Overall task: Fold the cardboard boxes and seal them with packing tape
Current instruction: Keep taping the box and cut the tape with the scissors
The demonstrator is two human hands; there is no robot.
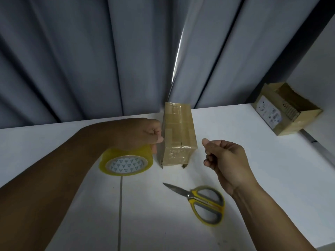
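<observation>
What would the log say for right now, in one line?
left hand: grips yellow packing tape roll beside taped brown cardboard box | right hand: curled, nothing seen in it | yellow-handled scissors: lying on white table

"What sort of place is this?"

"A small packing corner indoors, I'd say. There's a plain white table [235,178] with a roll of packing tape [126,163], scissors [204,201] and a taped-up cardboard box [178,134] on it."

"Home or business?"

"Can't tell. Grey curtains [72,60] hang right behind the table, with daylight in the gap. An open carton [288,109] at the far right corner holds flat cardboard and has a printed white label."
</observation>
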